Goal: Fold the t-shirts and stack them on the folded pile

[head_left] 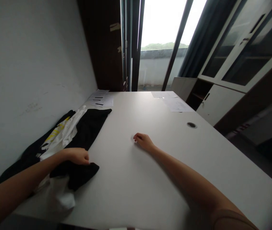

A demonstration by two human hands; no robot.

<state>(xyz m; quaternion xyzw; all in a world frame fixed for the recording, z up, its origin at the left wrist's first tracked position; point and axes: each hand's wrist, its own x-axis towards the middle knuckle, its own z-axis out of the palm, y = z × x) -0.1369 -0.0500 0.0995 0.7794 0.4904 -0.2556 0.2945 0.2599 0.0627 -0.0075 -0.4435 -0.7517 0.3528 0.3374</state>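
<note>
My left hand [77,156] is at the left side of the table, closed on the edge of a black garment [84,175]. The dark cloth bunches below and beyond the fingers. Beside it, against the wall, lies a white garment [70,132] with yellow and black print, partly covered by my forearm and the black cloth. A blurred white piece of cloth [61,196] hangs near the front edge. My right hand [143,141] rests at the middle of the white table [126,185], fingers curled in, with nothing visible in them.
Printed sheets [102,98] lie at the far left corner, and more papers [174,103] at the far right. A round cable hole [191,125] is set in the tabletop. A wall [35,64] borders the left; a white cabinet [222,99] stands beyond the right edge.
</note>
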